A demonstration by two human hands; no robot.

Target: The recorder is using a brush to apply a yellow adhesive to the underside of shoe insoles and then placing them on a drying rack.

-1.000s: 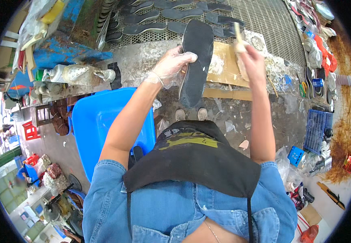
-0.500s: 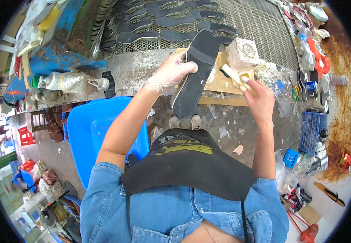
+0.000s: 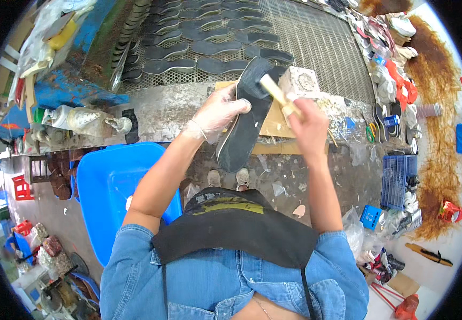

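Note:
My left hand (image 3: 216, 113), in a thin clear glove, grips a long black shoe sole (image 3: 244, 124) by its left edge and holds it tilted over the bench. My right hand (image 3: 306, 124) is shut on a pale wooden-handled brush (image 3: 274, 91), whose tip lies on the upper part of the sole. Beneath the sole lies a brown cardboard sheet (image 3: 273, 127). A whitish, glue-crusted pot (image 3: 300, 82) stands just behind my right hand.
Several dark soles (image 3: 209, 50) lie in rows on a metal mesh rack at the back. A blue plastic tub (image 3: 115, 188) stands at my left, a plastic bottle (image 3: 90, 120) on the bench edge. At the right are a blue crate (image 3: 399, 182) and loose shoes.
My right hand rose from beside the pot and brought the brush onto the sole's upper part. The sole sits lower and more tilted than a second ago.

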